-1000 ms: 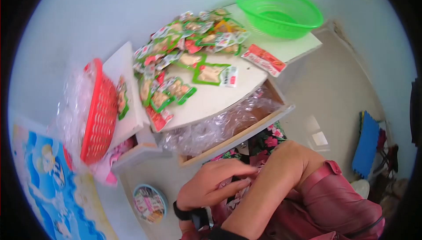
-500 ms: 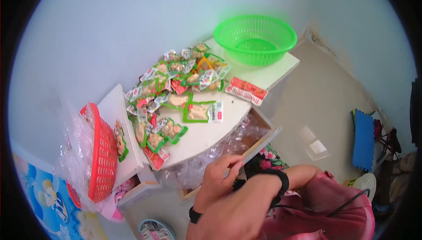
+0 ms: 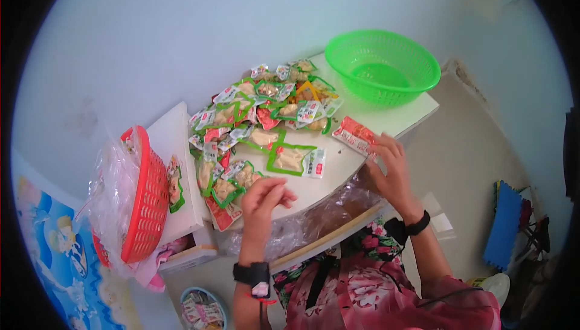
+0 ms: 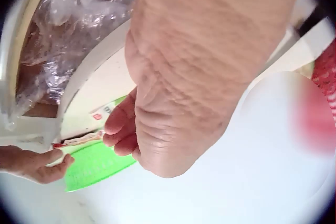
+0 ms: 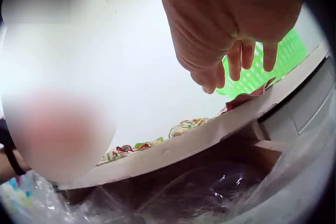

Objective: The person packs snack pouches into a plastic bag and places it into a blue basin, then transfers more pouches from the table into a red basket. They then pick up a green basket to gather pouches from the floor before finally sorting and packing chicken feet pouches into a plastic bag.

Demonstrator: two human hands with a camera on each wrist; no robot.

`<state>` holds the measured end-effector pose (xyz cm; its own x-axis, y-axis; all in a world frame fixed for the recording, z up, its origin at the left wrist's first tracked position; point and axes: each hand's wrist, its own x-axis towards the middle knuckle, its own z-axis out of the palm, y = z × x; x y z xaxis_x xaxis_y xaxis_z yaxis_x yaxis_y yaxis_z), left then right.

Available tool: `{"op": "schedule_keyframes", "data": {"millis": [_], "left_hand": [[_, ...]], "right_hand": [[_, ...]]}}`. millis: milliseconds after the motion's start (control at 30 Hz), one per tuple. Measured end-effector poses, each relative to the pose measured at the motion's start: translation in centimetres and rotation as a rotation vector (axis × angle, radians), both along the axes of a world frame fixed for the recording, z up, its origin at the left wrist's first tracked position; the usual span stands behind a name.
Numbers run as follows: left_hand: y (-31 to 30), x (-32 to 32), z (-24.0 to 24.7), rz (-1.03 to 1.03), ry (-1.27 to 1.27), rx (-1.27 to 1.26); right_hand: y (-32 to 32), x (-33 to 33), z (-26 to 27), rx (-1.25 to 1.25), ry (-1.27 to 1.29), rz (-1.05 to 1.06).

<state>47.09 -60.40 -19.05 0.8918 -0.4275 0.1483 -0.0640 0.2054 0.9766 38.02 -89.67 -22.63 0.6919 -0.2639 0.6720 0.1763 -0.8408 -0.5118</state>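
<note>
— How are the hands?
— The left hand [image 3: 264, 202] is half-open, fingers loosely bent. The right hand [image 3: 391, 172] has relaxed fingers by a flat red plastic packet [image 3: 352, 134], at its eleven o'clock; touching, I cannot tell.
— Around it?
— At eight o'clock, crinkled clear plastic bags [image 3: 302, 226] in an open wooden drawer [image 3: 335, 238]; at twelve, a round green perforated plastic basket [image 3: 377, 96].

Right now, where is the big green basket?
In the head view, the green basket is at the upper right, at the far end of the white table, just beyond the red packet by the right hand.
</note>
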Motion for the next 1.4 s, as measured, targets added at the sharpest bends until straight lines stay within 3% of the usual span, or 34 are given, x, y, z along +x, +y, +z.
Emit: {"op": "schedule_keyframes", "data": {"millis": [33,200,300,433,600,633,733,867,933,1067,1100,1200,1333,1400], "left_hand": [[-0.9,-0.1,-0.2,-0.060,-0.039,0.053],[-3.2,0.1,-0.6,0.049,-0.077,0.081],[-3.1,-0.4,-1.8,0.149,-0.174,0.217],[-2.2,-1.8,-2.5,0.149,-0.119,0.252],[-1.0,-3.7,-3.0,0.223,-0.197,0.365],[-0.6,-4.3,-2.8,0.204,-0.156,0.328],[0.4,-6.2,-3.0,0.134,-0.028,0.216],[2.1,-7.9,-4.5,0.106,0.123,0.110],[3.0,-8.7,-5.1,0.107,0.199,0.075],[5.0,-9.9,-2.2,0.335,0.048,0.025],[5.7,-9.9,-1.5,0.400,-0.018,0.024],[7.5,-9.5,-1.7,0.571,-0.017,-0.024],[8.0,-9.2,-4.4,0.618,0.240,-0.178],[7.4,-9.4,-5.2,0.588,0.351,-0.228]], "right_hand": [[0.1,0.4,0.1,-0.048,0.017,-0.057],[-0.9,1.7,-1.2,-0.115,0.154,-0.192],[-1.4,1.6,-0.1,-0.152,0.216,-0.151],[-1.4,2.6,0.7,-0.232,0.213,-0.162],[-2.6,7.7,0.3,-0.239,0.208,-0.187],[-2.9,8.5,0.6,-0.233,0.323,-0.187],[-1.9,8.8,1.5,-0.349,0.276,-0.237],[2.4,7.6,3.5,-0.261,-0.003,0.016],[5.1,6.9,4.0,-0.164,-0.016,0.183],[9.6,3.3,4.6,0.160,0.302,0.558],[10.6,2.4,4.5,0.227,0.271,0.620],[11.1,0.4,2.2,0.216,0.419,0.708],[11.9,-1.4,0.0,0.123,0.519,0.742],[12.7,-1.5,-0.4,0.015,0.405,0.730]]}}
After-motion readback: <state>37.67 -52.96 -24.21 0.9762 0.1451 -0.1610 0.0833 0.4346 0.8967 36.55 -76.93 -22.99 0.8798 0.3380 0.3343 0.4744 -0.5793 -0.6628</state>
